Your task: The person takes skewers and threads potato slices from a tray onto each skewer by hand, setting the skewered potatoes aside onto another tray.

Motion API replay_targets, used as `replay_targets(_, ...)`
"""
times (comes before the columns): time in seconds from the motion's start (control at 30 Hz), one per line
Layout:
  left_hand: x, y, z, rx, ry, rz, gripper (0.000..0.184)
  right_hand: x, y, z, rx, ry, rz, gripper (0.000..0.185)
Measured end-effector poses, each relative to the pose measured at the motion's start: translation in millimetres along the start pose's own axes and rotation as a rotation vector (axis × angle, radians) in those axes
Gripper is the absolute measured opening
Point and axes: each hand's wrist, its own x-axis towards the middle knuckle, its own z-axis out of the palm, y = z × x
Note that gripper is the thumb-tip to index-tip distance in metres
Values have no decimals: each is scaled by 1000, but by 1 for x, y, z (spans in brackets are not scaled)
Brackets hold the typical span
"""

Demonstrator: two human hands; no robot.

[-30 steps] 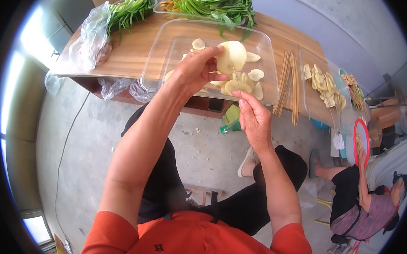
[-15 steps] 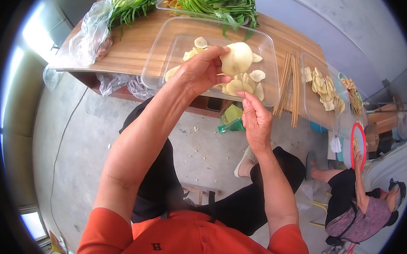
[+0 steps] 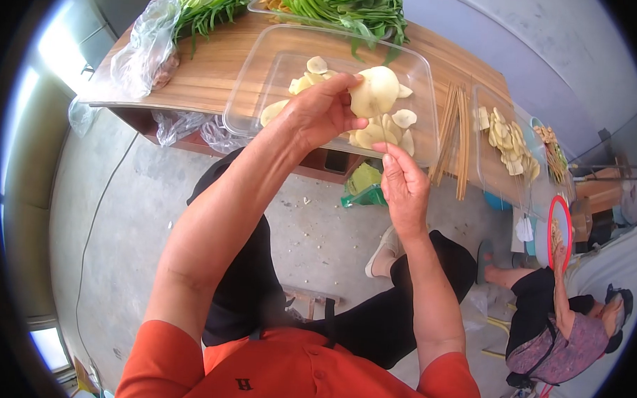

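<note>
My left hand pinches a large pale potato slice above the clear plastic tray. A thin skewer runs down from that slice to my right hand, whose thumb and forefinger are closed on its lower end. How far the skewer goes into the slice I cannot make out. More potato slices lie loose in the tray, below and beside my hands.
Bare skewers lie right of the tray. Beyond them, another clear tray holds skewered slices. Leafy greens and a plastic bag sit at the back and left. On the right, a person handles a red-rimmed basket.
Both hands keep their grips and have shifted only slightly rightward in view, together with the slice and skewer. At right, the other person's arm and basket have moved a little.
</note>
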Motion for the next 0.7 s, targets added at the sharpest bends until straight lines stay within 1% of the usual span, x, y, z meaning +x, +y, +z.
replay_targets(0.07,0,0,1,2,-25,-7,27,1,-6,-5,301,-119,182,22)
replay_targets(0.1,-1,0,2,0,-25,-8,27,0,-7,-5,300,-119,183,22)
replay_targets(0.17,-2,1,5,2,-22,-7,27,-1,-9,-2,169,-84,117,22)
replay_targets(0.2,-2,0,5,2,-21,-7,27,-1,-6,0,169,-84,117,22)
replay_targets(0.27,-2,-1,5,-2,-31,-4,27,-1,1,2,-58,11,-65,24)
replay_targets(0.3,-2,-4,6,-2,-32,-5,27,0,-2,0,-59,13,-65,24)
replay_targets(0.37,-2,-13,8,70,-86,-49,27,5,-10,-4,274,-97,183,24)
replay_targets(0.4,-3,-15,11,69,-88,-50,27,6,-10,-6,273,-95,183,24)
replay_targets(0.47,-6,-16,18,121,21,-39,27,9,-10,-10,356,-134,236,24)
replay_targets(0.5,-6,-17,19,122,19,-41,27,10,-10,-9,355,-131,236,24)
replay_targets(0.57,-7,-19,20,214,104,57,28,10,-9,-6,230,-99,194,24)
replay_targets(0.7,-7,-19,13,303,131,117,27,10,-9,-7,218,-106,218,24)
